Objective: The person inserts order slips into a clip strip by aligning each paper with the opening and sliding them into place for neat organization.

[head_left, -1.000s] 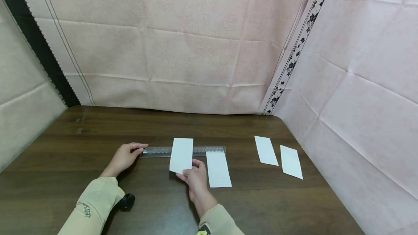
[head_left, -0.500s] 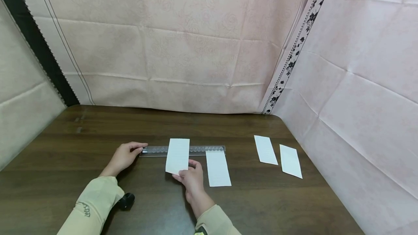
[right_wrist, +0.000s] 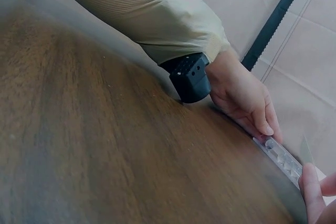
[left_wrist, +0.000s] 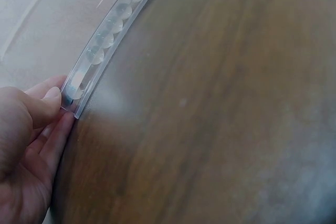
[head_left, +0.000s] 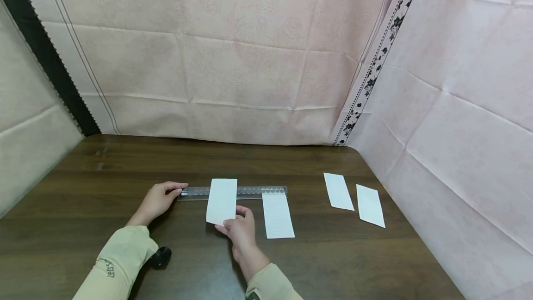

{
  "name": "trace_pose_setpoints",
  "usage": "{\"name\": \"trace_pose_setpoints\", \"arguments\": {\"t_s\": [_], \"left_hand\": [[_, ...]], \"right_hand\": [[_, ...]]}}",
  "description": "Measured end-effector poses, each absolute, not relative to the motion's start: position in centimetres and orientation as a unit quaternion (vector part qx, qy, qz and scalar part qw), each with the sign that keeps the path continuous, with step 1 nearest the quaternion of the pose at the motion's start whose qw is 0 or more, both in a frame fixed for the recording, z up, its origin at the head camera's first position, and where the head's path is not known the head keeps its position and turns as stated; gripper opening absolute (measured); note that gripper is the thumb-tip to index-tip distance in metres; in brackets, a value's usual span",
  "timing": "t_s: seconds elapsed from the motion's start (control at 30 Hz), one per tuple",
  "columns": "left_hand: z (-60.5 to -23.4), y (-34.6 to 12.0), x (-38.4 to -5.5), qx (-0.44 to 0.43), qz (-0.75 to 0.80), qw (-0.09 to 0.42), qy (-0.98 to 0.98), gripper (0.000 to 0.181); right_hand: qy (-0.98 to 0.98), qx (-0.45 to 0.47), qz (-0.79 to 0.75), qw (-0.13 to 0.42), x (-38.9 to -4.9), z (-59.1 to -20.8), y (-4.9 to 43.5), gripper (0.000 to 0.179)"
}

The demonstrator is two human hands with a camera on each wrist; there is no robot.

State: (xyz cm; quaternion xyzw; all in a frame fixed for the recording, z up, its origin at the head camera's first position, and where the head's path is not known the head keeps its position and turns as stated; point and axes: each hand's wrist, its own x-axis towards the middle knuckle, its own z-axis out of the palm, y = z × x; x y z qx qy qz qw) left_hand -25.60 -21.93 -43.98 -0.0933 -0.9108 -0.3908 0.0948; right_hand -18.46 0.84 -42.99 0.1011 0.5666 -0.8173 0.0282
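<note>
A long clear plastic strip [head_left: 250, 192] with a row of round shapes along it lies across the table. My left hand [head_left: 156, 203] pinches its left end between thumb and fingers; the left wrist view shows this grip on the strip [left_wrist: 105, 40] closely. With thumb and fingers, my right hand [head_left: 243, 235] pinches the lower right corner of a white card [head_left: 222, 200]. That card is raised and covers part of the strip. A second white card [head_left: 278, 215], faintly lined, lies to the right, its top edge at the strip. In the right wrist view the held card is mostly cut off.
Two more white cards, one [head_left: 339, 191] beside the other [head_left: 370, 205], lie apart toward the table's right edge. A black device [head_left: 161, 257] sits at my left wrist. Pale cloth [head_left: 233, 73] hangs behind the brown wooden table [head_left: 333, 263] and at both sides.
My right hand has moved left and slightly nearer with the card, widening the gap to the second card. My left hand stays on the strip's end.
</note>
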Motion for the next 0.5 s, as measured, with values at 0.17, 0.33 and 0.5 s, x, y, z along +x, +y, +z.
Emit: {"name": "trace_pose_setpoints", "arguments": {"t_s": [0.17,0.33,0.5], "left_hand": [[-43.97,-21.86,-25.57,-0.096,-0.394,0.096,-0.909,0.024],[-44.01,-21.88,-25.60,-0.088,-0.395,0.090,-0.910,0.024],[-44.05,-21.90,-25.67,-0.088,-0.396,0.090,-0.910,0.025]], "right_hand": [[0.568,0.102,-0.816,0.032,-18.33,-43.12,0.48,0.052],[0.568,0.102,-0.816,0.035,-18.15,-43.10,0.19,0.051],[0.570,0.107,-0.813,0.040,-17.92,-42.94,-0.03,0.051]]}}
